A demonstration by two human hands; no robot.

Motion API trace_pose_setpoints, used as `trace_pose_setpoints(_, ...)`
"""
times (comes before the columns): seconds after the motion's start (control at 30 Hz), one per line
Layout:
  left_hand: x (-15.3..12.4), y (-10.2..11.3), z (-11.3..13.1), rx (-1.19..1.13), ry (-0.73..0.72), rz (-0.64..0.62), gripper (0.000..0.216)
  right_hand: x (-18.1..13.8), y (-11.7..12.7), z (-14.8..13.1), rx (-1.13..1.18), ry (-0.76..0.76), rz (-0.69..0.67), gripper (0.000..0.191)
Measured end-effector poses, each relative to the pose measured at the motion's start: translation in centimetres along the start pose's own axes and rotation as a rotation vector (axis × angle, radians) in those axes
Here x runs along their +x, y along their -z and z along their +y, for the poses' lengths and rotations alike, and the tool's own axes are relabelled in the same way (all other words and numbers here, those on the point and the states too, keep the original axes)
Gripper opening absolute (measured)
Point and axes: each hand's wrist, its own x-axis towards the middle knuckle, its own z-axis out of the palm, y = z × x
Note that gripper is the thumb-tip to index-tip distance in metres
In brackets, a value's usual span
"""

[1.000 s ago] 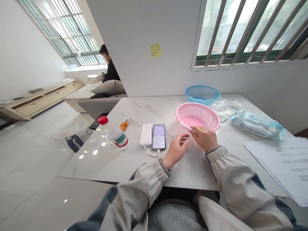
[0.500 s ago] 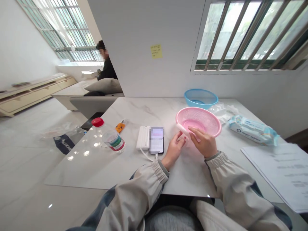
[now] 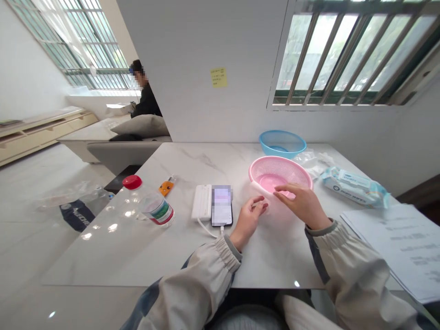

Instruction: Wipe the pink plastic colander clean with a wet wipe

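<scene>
Pink basket (image 3: 285, 170) sits upright, right of centre on the tabletop (image 3: 192, 158), nearer its far edge than its near one. Blue basket (image 3: 275, 143) is just behind it, by the far edge. We've got both hands at the pink one's near side.

Grip: right hand (image 3: 304, 201) is over the near rim, thumb and fingers close with a small gap — can't tell if something thin is between them or if the tips touch plastic. Left hand (image 3: 248, 219) is lower, just off the near-left rim, half curled, thumb clear of the fingers; can't tell if it has hold of anything.

Doing it well: we'd work off the rim, as the mesh probably flexes. Left steadies — the top looks slick, so a push could slide the basket. Right does the fine work, fingertips only, no leaning. Cable (image 3: 207, 230) from the phone (image 3: 222, 206) ends close to our left cuff (image 3: 235, 251), easy to snag. Papers (image 3: 388, 238) at the near right corner lie by our right sleeve (image 3: 355, 266); don't sweep them.
</scene>
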Motion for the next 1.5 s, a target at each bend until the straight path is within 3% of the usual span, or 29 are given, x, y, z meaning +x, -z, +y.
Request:
trace_pose_setpoints(0.13,0.1,0.0,0.0,0.028,-0.011,-0.014,0.048,0.0,-0.7,-0.4,-0.082,0.041,-0.090,0.023)
trace_pose_setpoints(0.43,0.2,0.2,-0.2,0.045,0.002,-0.067,0.047,3.4,1.4,0.2,0.095,0.036,-0.080,0.029)
trace_pose_setpoints(0.73,0.3,0.4,-0.6,0.079,-0.010,-0.112,0.049,3.6,-0.4,3.3,0.250,-0.068,-0.042,0.029)
trace_pose_setpoints(1.03,0.8,0.7,-1.7,0.124,-0.034,-0.123,0.049,3.4,-1.8,4.4,0.135,-0.218,-0.083,0.016)
trace_pose_setpoints(1.33,0.7,0.6,-1.5,0.220,-0.083,-0.141,0.039,4.7,-1.7,3.9,-0.118,-0.322,-0.246,0.014)
trace_pose_setpoints(1.43,0.5,0.9,-0.5,0.348,-0.197,-0.124,0.032,4.8,-1.5,3.6,-0.220,-0.330,-0.275,0.017)
trace_pose_setpoints(1.5,0.3,1.5,0.5,0.518,-0.385,-0.060,0.028,4.7,-1.2,3.4,-0.258,-0.333,-0.242,0.019)
